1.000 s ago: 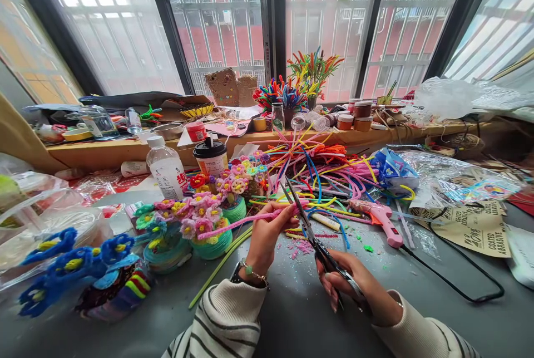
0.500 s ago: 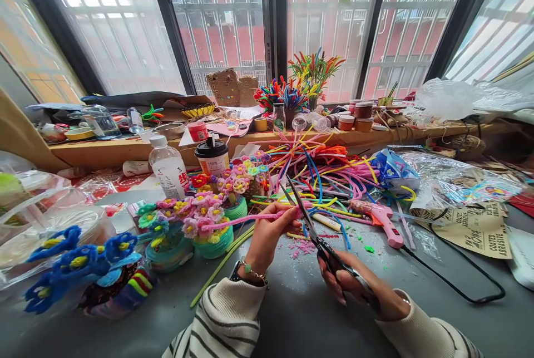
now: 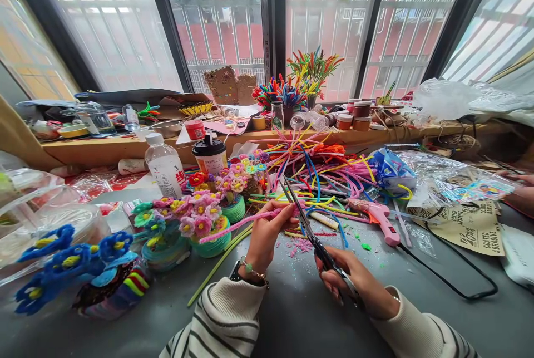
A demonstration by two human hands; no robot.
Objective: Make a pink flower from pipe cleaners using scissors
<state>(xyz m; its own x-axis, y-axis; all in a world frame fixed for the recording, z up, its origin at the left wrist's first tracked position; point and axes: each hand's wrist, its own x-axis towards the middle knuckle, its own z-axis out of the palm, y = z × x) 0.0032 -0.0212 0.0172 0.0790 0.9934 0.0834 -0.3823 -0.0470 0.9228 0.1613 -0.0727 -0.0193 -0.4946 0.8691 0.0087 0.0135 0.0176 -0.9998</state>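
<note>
My left hand (image 3: pixel 267 235) pinches a pink pipe cleaner (image 3: pixel 237 221), whose long end trails left past the pink pipe-cleaner flowers (image 3: pixel 201 212). In my right hand (image 3: pixel 354 274) is a pair of dark scissors (image 3: pixel 323 252), blades pointing up and away. The blades lie close by my left fingertips, at the pipe cleaner's short end; whether they touch it I cannot tell. Pink fuzz clippings (image 3: pixel 301 246) are scattered on the grey table (image 3: pixel 292 313) beyond my hands. A green pipe cleaner (image 3: pixel 221 263) rests left of my left wrist.
A pink glue gun (image 3: pixel 377 219) with a black cord lies at the right. Behind is a heap of loose pipe cleaners (image 3: pixel 329 166). Blue flowers (image 3: pixel 70 260), a plastic bottle (image 3: pixel 163 166) and a lidded cup (image 3: pixel 209 155) stand left. Another person's hand (image 3: pixel 521 194) shows at the far right edge.
The scissors' blades have come closer together, and my right hand has shifted slightly left. The view has moved a little. Another person's hand has appeared at the right edge.
</note>
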